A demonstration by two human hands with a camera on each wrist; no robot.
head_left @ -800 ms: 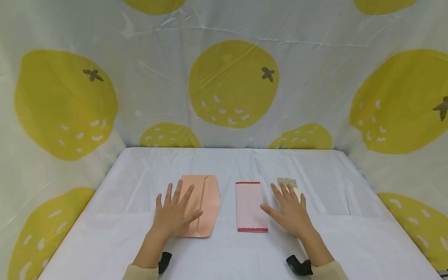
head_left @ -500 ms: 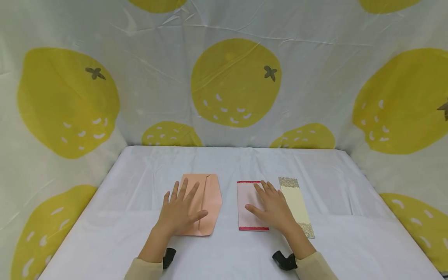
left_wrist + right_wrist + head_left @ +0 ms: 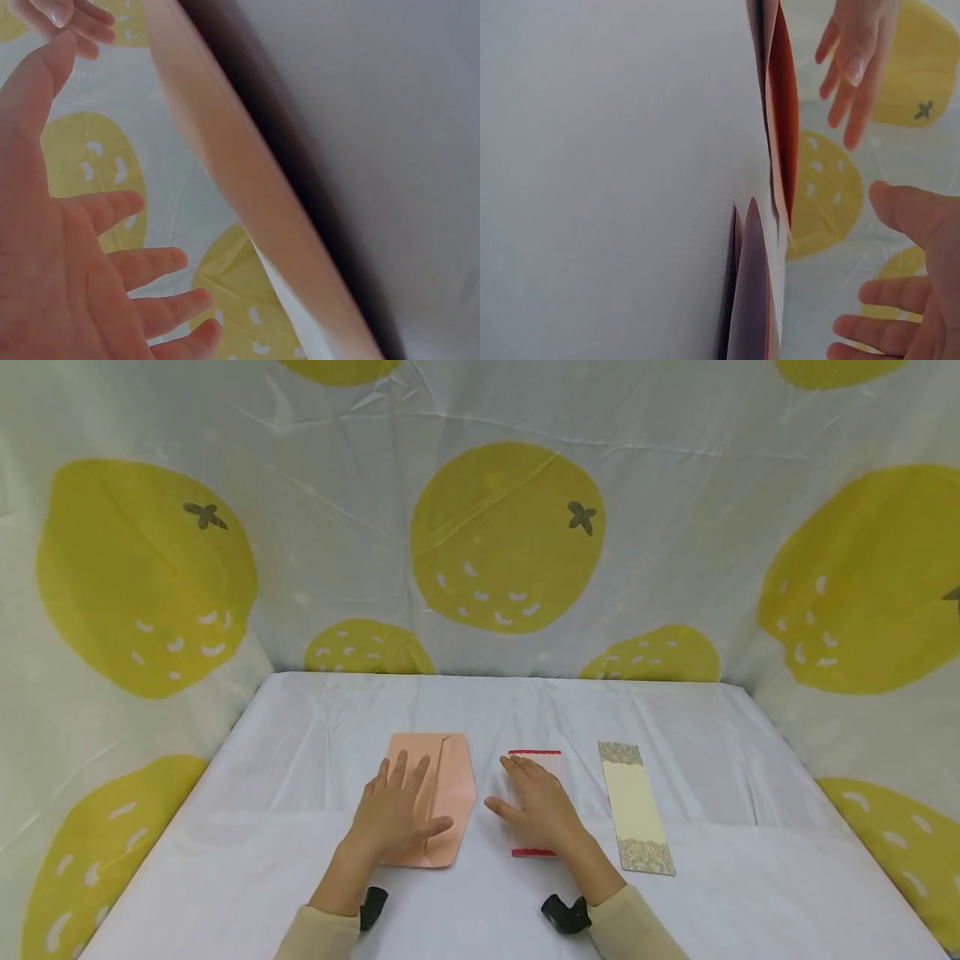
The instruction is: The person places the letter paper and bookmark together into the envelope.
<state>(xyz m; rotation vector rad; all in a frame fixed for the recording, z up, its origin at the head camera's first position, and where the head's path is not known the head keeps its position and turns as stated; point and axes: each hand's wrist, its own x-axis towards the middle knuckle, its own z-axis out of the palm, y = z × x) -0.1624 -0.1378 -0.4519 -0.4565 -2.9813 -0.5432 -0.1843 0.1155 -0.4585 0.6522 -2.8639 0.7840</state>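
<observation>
A peach paper envelope (image 3: 454,793) lies on the white cloth with its flap toward the right. My left hand (image 3: 390,817), fingers spread, hovers over its left part; in the left wrist view a gap shows between that palm and the envelope (image 3: 217,150). Right of it lies a pale pink card or folder (image 3: 550,765) with red top and bottom edges, its middle hidden by my right hand (image 3: 542,810). That hand's fingers are extended and grip nothing. The right wrist view has the pink piece (image 3: 754,300) standing slightly ajar below the hand.
A cream paper strip (image 3: 633,802) with gold glitter ends lies slightly slanted right of my right hand. White cloth (image 3: 750,893) covers the table, and lemon-print curtains (image 3: 660,568) rise at the back and both sides.
My right hand has swept left from the cream strip to above the pink card, uncovering the strip. The left hand has shifted slightly right over the envelope. The papers stay in place.
</observation>
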